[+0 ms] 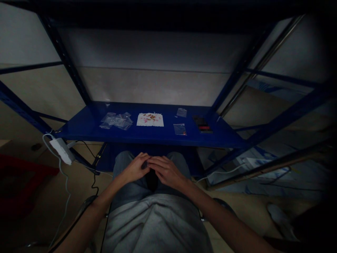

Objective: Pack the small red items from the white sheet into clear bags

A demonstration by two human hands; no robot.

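Both hands rest together over my lap, below the front edge of a blue shelf (86,128). My left hand (135,168) is curled, its fingertips meeting those of my right hand (165,170), which lies with fingers bent over a small dark thing I cannot make out. On the shelf lie a white sheet (150,119) with small red and brown pieces on it, a heap of clear plastic bags (116,120) to its left, and two small clear bags (180,128) to its right. Neither hand touches the shelf.
A dark flat device (202,124) with a red stripe lies at the shelf's right end. A white power adapter (61,150) with cables hangs off the shelf's left corner. Blue rack posts (65,59) rise on both sides. The scene is dim.
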